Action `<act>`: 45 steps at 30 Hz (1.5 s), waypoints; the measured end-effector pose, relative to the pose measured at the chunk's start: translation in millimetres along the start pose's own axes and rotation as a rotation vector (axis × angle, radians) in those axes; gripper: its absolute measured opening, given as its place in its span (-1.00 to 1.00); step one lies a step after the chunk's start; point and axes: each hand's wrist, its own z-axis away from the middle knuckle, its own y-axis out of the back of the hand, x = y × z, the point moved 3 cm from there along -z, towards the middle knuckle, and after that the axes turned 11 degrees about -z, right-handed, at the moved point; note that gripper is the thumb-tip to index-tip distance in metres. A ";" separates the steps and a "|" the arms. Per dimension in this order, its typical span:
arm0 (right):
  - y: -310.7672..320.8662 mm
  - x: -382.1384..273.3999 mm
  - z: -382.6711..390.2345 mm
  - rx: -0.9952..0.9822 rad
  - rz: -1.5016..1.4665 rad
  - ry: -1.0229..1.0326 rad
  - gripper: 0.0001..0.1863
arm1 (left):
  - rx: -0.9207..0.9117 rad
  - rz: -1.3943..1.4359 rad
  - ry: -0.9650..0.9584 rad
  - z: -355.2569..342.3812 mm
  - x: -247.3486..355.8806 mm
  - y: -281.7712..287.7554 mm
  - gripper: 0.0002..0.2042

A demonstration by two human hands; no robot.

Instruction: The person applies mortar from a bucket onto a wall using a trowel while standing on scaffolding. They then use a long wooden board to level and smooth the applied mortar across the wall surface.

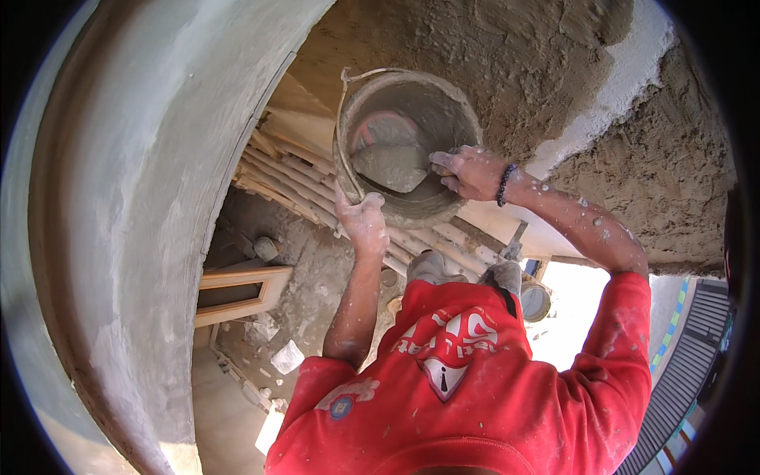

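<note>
A mortar-caked bucket [463, 103] is tipped so that its inside faces me, with its wire handle [341, 119] along the left side. My left hand [364, 222] is closed on the bucket's near left edge, by the handle's lower end. Inside the bucket, a heap of wet grey mortar [389, 166] lies in front of a reddish patch. My right hand [469, 172] reaches over the right rim, fingers closed around what looks like a trowel, its blade covered by the heap. Pale splashes dot both hands and the right forearm.
Rough wet plaster [522, 63] covers the surface beyond the bucket, beside a white strip [609, 103]. A smooth grey curved wall [158, 198] rises at left. Wooden poles [293, 178] form the platform under my feet. Below are a wooden frame [241, 294], rubble and another bucket [536, 302].
</note>
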 end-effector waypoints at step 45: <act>-25.5 -21.5 -7.1 -0.198 -1.474 -0.572 -0.72 | 0.217 -0.225 -0.076 -4.1 -66.9 50.9 -0.36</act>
